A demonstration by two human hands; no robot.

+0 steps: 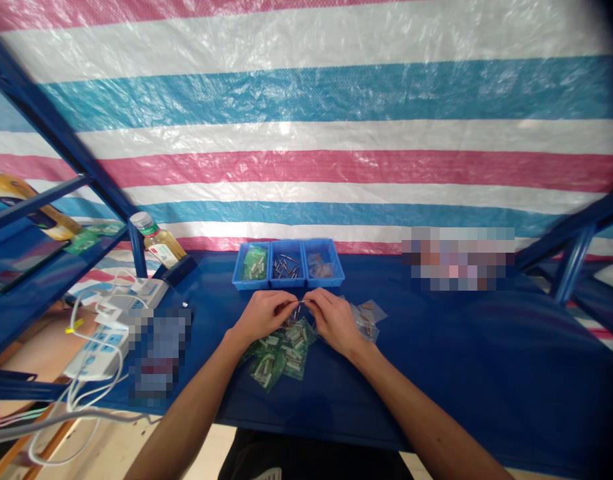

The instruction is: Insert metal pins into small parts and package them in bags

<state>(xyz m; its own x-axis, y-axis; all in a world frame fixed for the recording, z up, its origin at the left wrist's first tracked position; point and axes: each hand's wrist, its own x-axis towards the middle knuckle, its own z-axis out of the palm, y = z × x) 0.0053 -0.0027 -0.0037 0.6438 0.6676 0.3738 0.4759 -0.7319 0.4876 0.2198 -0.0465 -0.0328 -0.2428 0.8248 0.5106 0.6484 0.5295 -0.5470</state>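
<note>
My left hand [264, 315] and my right hand [334, 319] meet fingertip to fingertip, both closed in a pinch. Between them runs a thin metal pin [305, 301], one end at each hand; its exact kind is too small to tell. Just beyond the hands stand three joined blue bins [252, 286]. The left bin holds a green bag [256, 257] with small pale pieces, the middle one loose metal pins [285, 268], the right one clear bags [320, 268]. Several green bags [269, 367] of small parts lie below my hands. Clear bags [370, 313] with brownish pieces rest beside my right wrist.
On the left of the blue table [436, 373] are a bottle [159, 241], white power strips [99, 350] with tangled cables, and a blurred-out flat object [161, 353]. Another blurred patch [459, 260] lies at the back right. Blue frame posts flank the table, with a striped sheet [306, 167] behind.
</note>
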